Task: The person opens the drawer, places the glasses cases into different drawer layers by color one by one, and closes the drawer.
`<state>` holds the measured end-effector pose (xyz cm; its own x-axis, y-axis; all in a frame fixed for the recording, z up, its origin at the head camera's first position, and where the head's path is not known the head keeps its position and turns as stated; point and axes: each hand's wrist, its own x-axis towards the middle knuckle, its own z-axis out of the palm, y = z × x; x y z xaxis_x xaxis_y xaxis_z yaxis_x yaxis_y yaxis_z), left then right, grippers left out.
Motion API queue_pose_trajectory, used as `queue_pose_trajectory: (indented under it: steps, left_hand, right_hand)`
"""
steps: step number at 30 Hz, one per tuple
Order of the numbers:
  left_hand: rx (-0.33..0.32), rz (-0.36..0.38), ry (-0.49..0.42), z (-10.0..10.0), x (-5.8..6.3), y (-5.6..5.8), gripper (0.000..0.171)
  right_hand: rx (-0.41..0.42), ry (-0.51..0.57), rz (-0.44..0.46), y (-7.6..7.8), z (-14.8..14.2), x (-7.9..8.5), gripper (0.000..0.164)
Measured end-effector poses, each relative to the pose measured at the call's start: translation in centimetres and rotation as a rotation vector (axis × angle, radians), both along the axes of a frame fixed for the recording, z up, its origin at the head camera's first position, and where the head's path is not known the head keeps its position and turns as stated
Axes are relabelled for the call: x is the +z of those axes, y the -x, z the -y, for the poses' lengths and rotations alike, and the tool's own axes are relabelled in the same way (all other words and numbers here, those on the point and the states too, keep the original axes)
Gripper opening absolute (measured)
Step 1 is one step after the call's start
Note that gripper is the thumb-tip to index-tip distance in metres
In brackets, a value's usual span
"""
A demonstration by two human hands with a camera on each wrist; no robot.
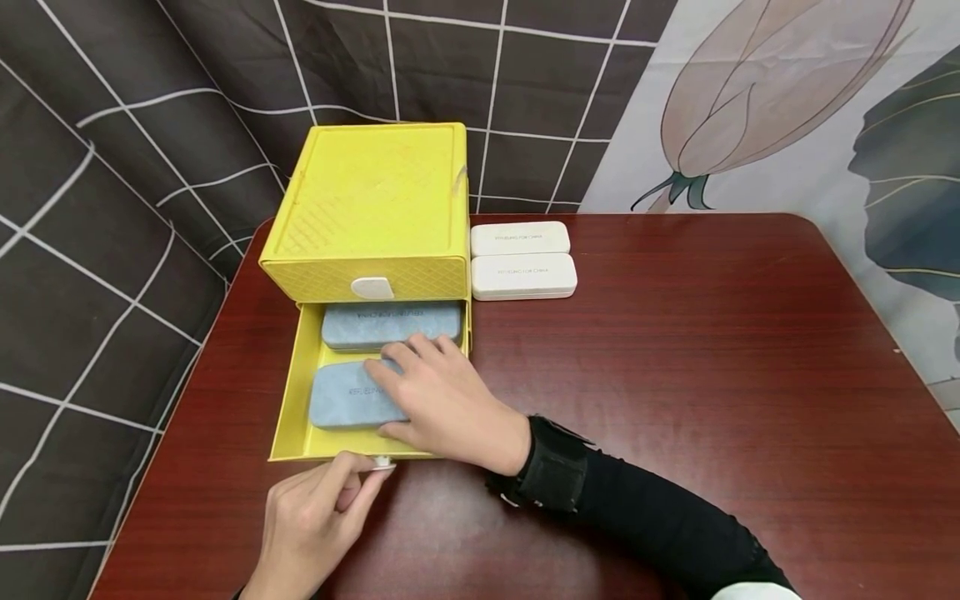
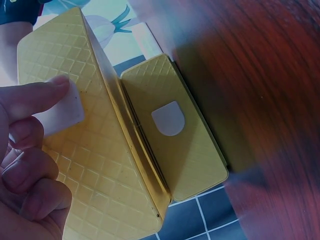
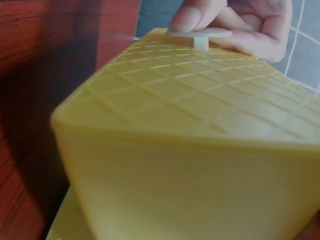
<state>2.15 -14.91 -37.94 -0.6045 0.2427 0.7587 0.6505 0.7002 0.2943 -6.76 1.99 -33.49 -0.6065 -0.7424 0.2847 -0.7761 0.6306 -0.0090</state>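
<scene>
A yellow box has its lower drawer pulled out. My left hand pinches the white knob of that drawer between thumb and index finger; the left wrist view shows the knob close. Inside the drawer lie two blue glasses cases, a rear one and a front one. My right hand holds the front case across its right part, thumb at the near edge and fingers over the far edge. In the right wrist view, the drawer wall hides the right hand.
Two white glasses cases lie side by side on the red-brown table, right of the box. The upper drawer front is closed, with its own white knob. A dark checked curtain hangs behind and left.
</scene>
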Motion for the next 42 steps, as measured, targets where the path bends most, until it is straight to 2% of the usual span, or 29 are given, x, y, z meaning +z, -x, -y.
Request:
queue_pose_trajectory:
  steps: [17, 29, 34, 42]
  left_hand:
    - [-0.006, -0.001, -0.008, 0.1, -0.1, 0.0, 0.018]
    - [0.0, 0.007, 0.003, 0.1, -0.2, 0.0, 0.018]
    - [0.0, 0.005, 0.004, 0.1, -0.1, 0.0, 0.018]
    - [-0.005, -0.007, 0.011, 0.1, 0.1, -0.1, 0.019]
  right_hand:
    - [-0.048, -0.03, 0.001, 0.4, 0.4, -0.6, 0.068]
    - [-0.042, -0.066, 0.001, 0.4, 0.4, -0.6, 0.074]
    - [-0.028, -0.003, -0.024, 0.2, 0.1, -0.4, 0.072]
    - [-0.022, 0.236, -0.035, -0.4, -0.9, 0.2, 0.049]
